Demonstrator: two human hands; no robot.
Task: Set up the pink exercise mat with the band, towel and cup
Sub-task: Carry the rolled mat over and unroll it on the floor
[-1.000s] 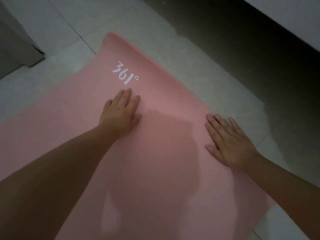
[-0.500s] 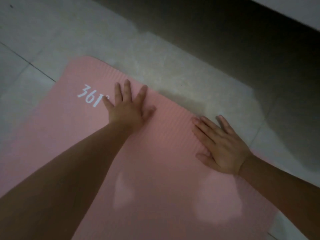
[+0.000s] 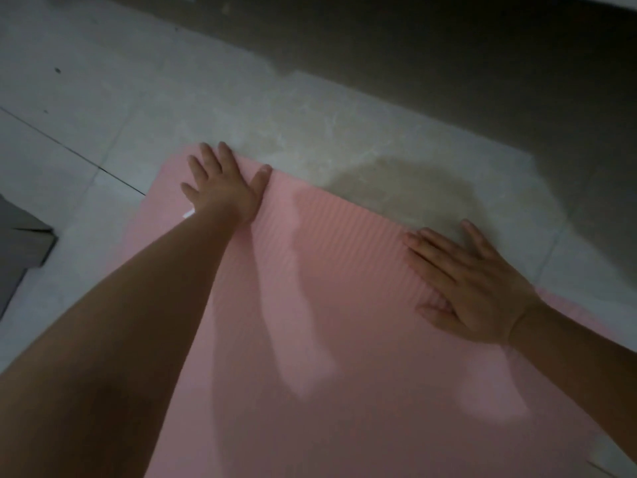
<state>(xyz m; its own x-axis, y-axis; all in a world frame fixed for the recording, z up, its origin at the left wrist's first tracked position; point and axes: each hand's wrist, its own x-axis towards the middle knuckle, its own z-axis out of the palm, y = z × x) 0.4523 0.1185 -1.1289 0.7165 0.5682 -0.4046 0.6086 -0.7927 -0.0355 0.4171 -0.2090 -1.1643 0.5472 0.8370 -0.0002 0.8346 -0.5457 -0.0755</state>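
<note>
The pink exercise mat (image 3: 337, 270) lies unrolled flat on the pale tiled floor, ribbed on top. My left hand (image 3: 224, 184) presses palm-down near the mat's far left corner, fingers spread, covering most of the white logo. My right hand (image 3: 468, 288) lies flat on the mat's far right part, its fingertips reaching over the far edge onto the floor. Neither hand holds anything. No band, towel or cup is in view.
Pale floor tiles (image 3: 103, 98) surround the mat. A grey object (image 3: 20, 243) sits at the left edge of view. A dark shadowed strip (image 3: 482, 63) runs along the far side, below a light wall base.
Both hands have slid forward along the mat toward its far edge; my left hand now covers the logo it was behind before. The view has shifted forward with them.
</note>
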